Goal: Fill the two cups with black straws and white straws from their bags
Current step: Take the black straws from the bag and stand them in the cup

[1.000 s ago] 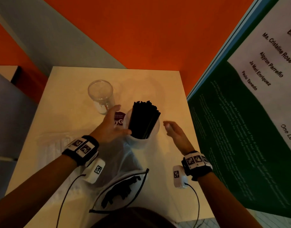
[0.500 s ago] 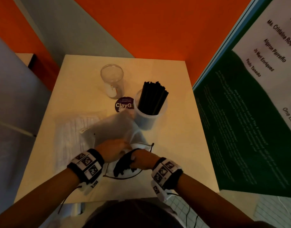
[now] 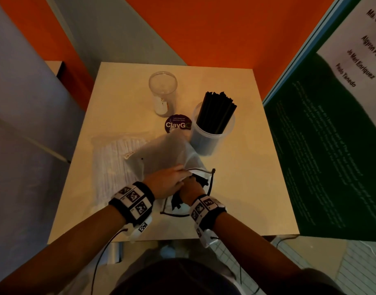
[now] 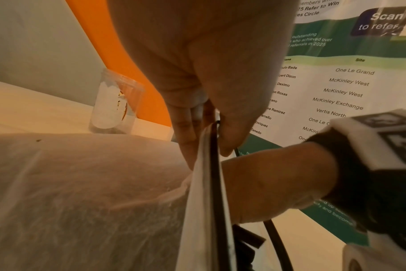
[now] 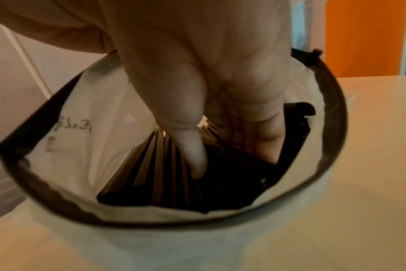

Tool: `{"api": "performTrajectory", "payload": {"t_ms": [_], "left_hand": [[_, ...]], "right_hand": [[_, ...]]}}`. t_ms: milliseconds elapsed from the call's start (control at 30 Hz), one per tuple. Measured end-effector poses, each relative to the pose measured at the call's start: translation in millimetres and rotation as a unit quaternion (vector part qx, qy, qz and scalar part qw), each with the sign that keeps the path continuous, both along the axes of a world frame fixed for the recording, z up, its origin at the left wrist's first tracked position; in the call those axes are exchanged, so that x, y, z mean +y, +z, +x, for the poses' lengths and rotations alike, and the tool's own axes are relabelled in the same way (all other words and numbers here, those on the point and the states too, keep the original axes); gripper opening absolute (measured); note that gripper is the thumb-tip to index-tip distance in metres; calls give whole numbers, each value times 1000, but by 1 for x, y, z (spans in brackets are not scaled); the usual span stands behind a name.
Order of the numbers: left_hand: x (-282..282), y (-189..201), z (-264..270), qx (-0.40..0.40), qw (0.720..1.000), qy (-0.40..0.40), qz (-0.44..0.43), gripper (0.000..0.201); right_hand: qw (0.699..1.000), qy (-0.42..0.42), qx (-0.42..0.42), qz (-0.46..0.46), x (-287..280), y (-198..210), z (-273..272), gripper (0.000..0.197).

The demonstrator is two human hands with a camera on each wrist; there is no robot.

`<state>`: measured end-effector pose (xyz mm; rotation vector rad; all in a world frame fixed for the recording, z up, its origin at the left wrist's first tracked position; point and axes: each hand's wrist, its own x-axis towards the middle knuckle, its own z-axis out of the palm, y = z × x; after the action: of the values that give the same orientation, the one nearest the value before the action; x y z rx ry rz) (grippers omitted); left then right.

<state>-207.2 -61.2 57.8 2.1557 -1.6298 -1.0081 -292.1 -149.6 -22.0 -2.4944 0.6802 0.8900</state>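
Note:
A clear cup (image 3: 212, 133) packed with black straws (image 3: 217, 112) stands right of centre on the table. An empty clear cup (image 3: 162, 92) (image 4: 115, 102) stands behind it to the left. A translucent bag (image 3: 172, 154) (image 4: 81, 192) with a black zip rim (image 5: 332, 128) lies near me. My left hand (image 3: 168, 182) (image 4: 211, 146) pinches that rim and holds the mouth up. My right hand (image 3: 191, 188) (image 5: 232, 159) is inside the bag, thumb and fingers closing round loose black straws (image 5: 169, 174). A flat bag of white straws (image 3: 117, 165) lies at the left.
A round purple sticker (image 3: 178, 124) lies on the table (image 3: 246, 177) between the cups. A green poster board (image 3: 331, 145) stands along the table's right edge. An orange and grey wall rises behind the table, and a grey panel stands on the left.
Both hands left the filled cup and came back to the near bag. The left hand took the rim; the right hand went into the bag onto the straws.

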Motion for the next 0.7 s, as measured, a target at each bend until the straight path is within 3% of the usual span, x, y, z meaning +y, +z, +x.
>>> {"api": "performTrajectory", "payload": {"t_ms": [267, 400, 500, 600, 700], "left_hand": [[6, 5, -1, 0, 1000, -9, -15, 45], [5, 3, -1, -20, 1000, -9, -22, 45], [1, -1, -6, -75, 994, -23, -78, 47], [-10, -4, -13, -142, 982, -51, -117, 66], [-29, -1, -25, -136, 984, -58, -99, 82]], "right_hand": [[995, -84, 1, 59, -3, 34, -6, 56], [994, -21, 16, 110, -16, 71, -11, 31], [991, 28, 42, 124, -32, 105, -24, 19], [989, 80, 101, 79, -53, 136, -36, 18], [987, 76, 106, 90, -75, 166, -39, 23]]}}
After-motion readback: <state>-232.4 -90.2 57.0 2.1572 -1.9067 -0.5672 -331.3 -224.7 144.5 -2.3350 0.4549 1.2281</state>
